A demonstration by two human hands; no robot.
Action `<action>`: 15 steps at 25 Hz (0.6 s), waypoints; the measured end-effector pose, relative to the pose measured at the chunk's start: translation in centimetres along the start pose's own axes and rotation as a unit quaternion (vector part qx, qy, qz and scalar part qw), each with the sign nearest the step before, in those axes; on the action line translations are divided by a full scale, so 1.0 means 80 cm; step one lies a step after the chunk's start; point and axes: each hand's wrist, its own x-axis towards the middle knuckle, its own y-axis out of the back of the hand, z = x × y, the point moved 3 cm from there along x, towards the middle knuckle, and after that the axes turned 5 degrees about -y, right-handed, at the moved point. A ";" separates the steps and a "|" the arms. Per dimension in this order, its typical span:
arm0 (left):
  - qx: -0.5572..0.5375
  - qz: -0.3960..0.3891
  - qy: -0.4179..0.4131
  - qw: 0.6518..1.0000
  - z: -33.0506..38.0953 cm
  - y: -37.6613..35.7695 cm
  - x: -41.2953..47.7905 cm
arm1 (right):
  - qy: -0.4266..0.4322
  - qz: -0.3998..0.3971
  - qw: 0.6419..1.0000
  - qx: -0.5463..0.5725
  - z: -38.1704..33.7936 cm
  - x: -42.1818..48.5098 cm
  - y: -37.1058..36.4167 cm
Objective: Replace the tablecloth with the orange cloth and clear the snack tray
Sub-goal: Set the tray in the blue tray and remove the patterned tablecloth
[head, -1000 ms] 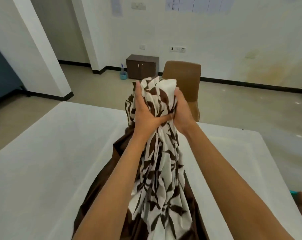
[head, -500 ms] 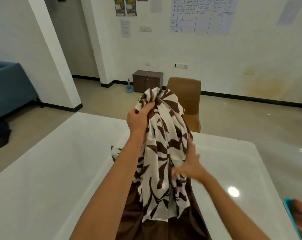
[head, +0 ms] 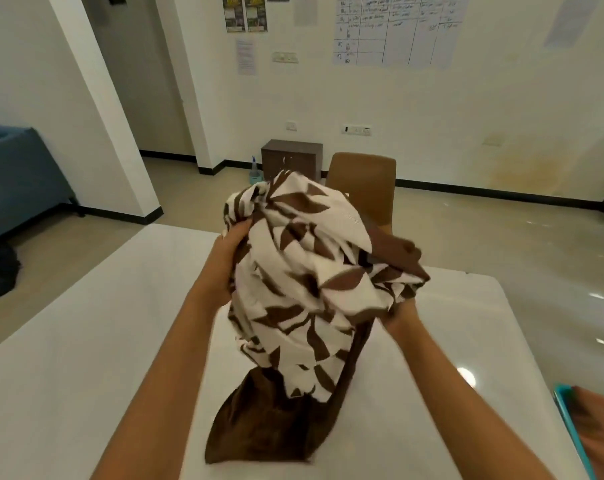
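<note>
Fingers of the left hand [head: 230, 252] curl into the upper side of a bunched white tablecloth with brown leaf print [head: 304, 282]; the right hand [head: 399, 315] grips its lower edge from beneath. The bundle hangs between both grips, its long axis dropping from the fingers to a plain brown hem on the glossy white table [head: 85, 341]. What looks like orange fabric [head: 602, 431] beside a teal tray edge [head: 567, 424] lies outward of the right fingers, nearer that hand. A tan chair [head: 362, 178] stands beyond.
</note>
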 end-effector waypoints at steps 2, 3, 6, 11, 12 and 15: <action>0.074 -0.052 -0.022 0.996 -0.024 0.041 -0.026 | 0.132 -0.048 0.989 -0.045 -0.031 -0.009 0.009; 0.109 -0.080 -0.004 0.991 -0.043 0.052 -0.039 | 0.175 -0.056 0.980 -0.083 -0.029 -0.012 0.022; 0.295 -0.223 0.118 0.922 -0.152 0.064 -0.085 | 0.185 -0.110 0.844 -0.492 0.037 -0.007 0.037; 0.427 -0.327 0.196 0.820 -0.275 0.069 -0.146 | 0.044 -0.299 0.537 -0.788 0.157 -0.001 0.068; 0.382 -0.267 0.193 0.863 -0.270 0.078 -0.143 | 0.005 -0.312 0.607 -0.731 0.148 0.000 0.083; 0.353 0.053 0.133 0.925 -0.249 0.124 -0.119 | 0.009 -0.303 0.835 -0.460 0.112 -0.006 0.114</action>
